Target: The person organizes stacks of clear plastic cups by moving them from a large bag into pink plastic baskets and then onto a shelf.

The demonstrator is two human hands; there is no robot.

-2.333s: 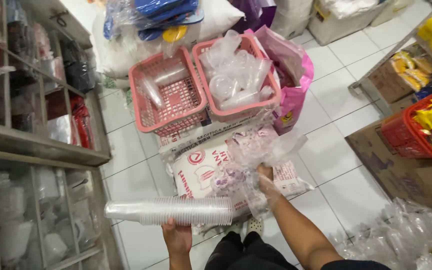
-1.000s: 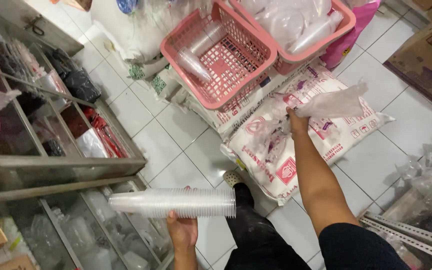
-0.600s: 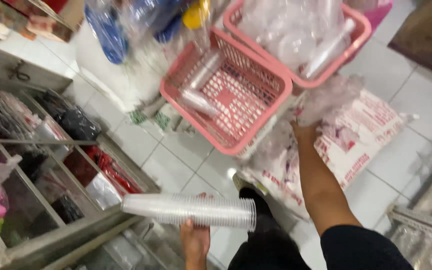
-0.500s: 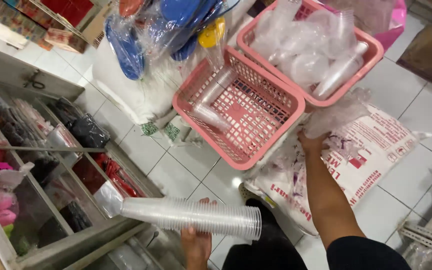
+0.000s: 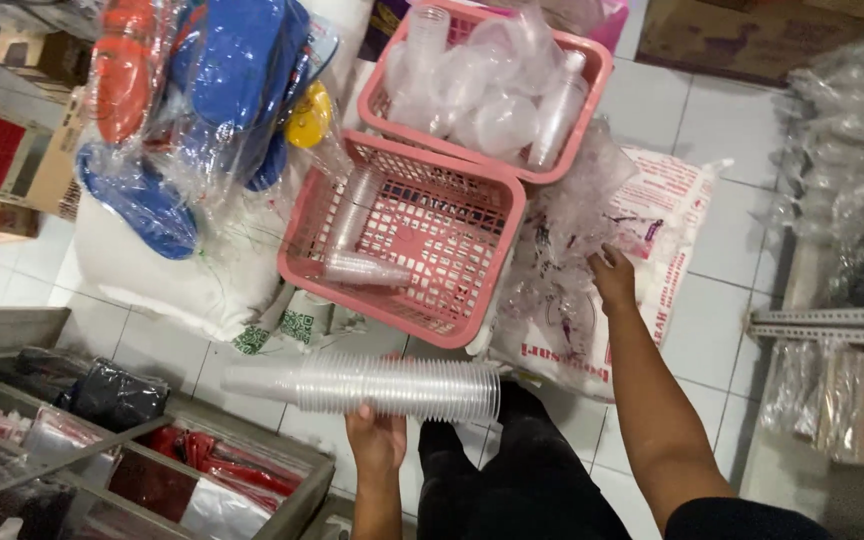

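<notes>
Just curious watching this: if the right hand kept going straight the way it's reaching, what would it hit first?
Probably the crumpled clear plastic bag at the right hand fingertips, lying on the printed white sack; depth is unclear.

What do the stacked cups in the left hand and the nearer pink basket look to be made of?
Stack of cups: thin clear plastic, glossy; the floor shows through its nested rims. Pink basket: moulded plastic, by its uniform colour and lattice walls; finish looks matte, though uncertain.

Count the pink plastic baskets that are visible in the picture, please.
2. One pink basket sits on the floor ahead of the left hand, holding a few cup stacks. The other pink basket is behind it, full of clear containers.
</notes>
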